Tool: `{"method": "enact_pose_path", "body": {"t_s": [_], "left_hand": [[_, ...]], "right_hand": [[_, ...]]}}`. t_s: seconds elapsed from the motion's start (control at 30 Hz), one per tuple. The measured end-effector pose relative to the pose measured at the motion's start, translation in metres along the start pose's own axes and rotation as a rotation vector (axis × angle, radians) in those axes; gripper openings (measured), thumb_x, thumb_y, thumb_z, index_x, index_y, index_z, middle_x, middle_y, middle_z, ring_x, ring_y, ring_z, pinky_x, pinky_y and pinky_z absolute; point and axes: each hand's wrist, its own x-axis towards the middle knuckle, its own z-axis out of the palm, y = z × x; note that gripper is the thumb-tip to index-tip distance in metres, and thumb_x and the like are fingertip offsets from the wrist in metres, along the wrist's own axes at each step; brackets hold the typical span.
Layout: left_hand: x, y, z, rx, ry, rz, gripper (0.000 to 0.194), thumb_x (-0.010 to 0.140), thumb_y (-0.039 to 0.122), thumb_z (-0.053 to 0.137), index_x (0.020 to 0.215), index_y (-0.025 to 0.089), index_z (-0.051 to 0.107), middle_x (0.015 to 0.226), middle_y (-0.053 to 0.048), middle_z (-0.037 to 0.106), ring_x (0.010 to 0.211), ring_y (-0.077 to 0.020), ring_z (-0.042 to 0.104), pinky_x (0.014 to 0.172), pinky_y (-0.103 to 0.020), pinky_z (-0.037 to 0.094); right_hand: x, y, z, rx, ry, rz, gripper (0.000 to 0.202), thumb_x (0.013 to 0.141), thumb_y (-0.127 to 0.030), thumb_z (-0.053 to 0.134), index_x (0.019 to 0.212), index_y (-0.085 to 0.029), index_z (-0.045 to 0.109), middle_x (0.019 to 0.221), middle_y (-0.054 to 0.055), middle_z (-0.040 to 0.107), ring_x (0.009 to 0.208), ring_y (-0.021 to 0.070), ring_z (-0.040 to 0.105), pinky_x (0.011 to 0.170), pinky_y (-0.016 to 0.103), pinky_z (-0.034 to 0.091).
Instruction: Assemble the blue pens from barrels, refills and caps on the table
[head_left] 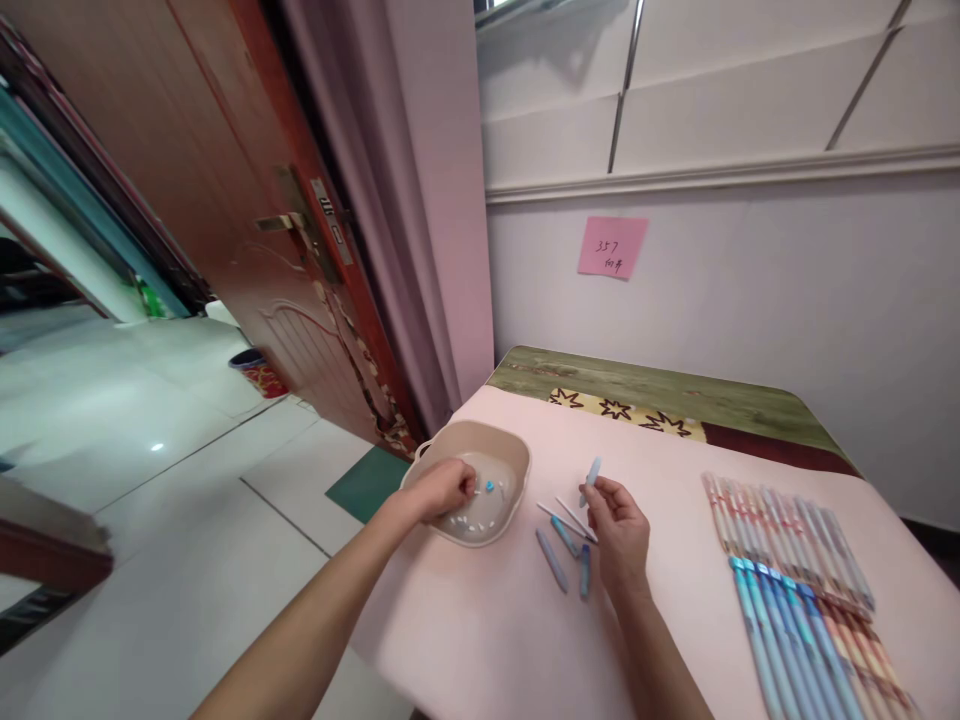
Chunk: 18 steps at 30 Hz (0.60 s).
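My left hand (448,487) reaches inside a beige basin (517,455), its fingers curled closed; whatever they pinch, if anything, is hidden. Near them in the basin lie a small blue piece (490,486) and several tiny white pieces (472,526). Over the table, my right hand (619,520) holds a pale blue pen barrel (594,468) upright between thumb and fingers. Just left of that hand, thin white refills (559,516) lie beside a blue pen part (564,536), a grey-blue barrel (551,560) and a darker blue pen part (585,572).
Rows of pale pens (787,535) and blue pens (787,630) lie on the right of the pink-covered table (487,630). A pink note (613,247) is stuck on the wall. To the left stand a brown door (247,200) and a red bin (259,373).
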Motion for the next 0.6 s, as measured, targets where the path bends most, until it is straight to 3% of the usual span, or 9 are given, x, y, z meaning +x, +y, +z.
{"method": "enact_pose_path", "body": {"t_s": [0.13, 0.33, 0.6], "left_hand": [[-0.005, -0.008, 0.006, 0.068, -0.034, 0.001, 0.019, 0.050, 0.006, 0.059, 0.060, 0.021, 0.066, 0.056, 0.003, 0.060, 0.058, -0.0143, 0.053, 0.055, -0.023, 0.035], [0.001, -0.007, -0.008, 0.102, 0.090, 0.039, 0.018, 0.062, 0.009, 0.054, 0.070, 0.020, 0.065, 0.076, -0.002, 0.065, 0.075, -0.0168, 0.056, 0.066, -0.024, 0.036], [0.021, -0.002, -0.003, 0.095, 0.130, 0.020, 0.015, 0.063, 0.009, 0.053, 0.067, 0.020, 0.062, 0.069, 0.000, 0.063, 0.067, -0.0147, 0.052, 0.060, -0.024, 0.032]], "right_hand": [[0.000, 0.000, -0.002, 0.047, -0.001, 0.025, 0.038, 0.072, -0.043, 0.074, 0.096, -0.016, 0.065, 0.071, 0.001, 0.062, 0.051, 0.0082, 0.044, 0.046, 0.020, 0.036], [-0.003, 0.002, 0.002, -0.001, -0.014, 0.043, 0.038, 0.071, -0.045, 0.075, 0.095, -0.017, 0.065, 0.071, 0.001, 0.062, 0.054, 0.0095, 0.045, 0.048, 0.021, 0.037], [0.001, 0.004, 0.002, -0.020, 0.009, 0.041, 0.037, 0.071, -0.044, 0.075, 0.095, -0.017, 0.065, 0.070, 0.000, 0.061, 0.054, 0.0098, 0.045, 0.049, 0.022, 0.037]]}}
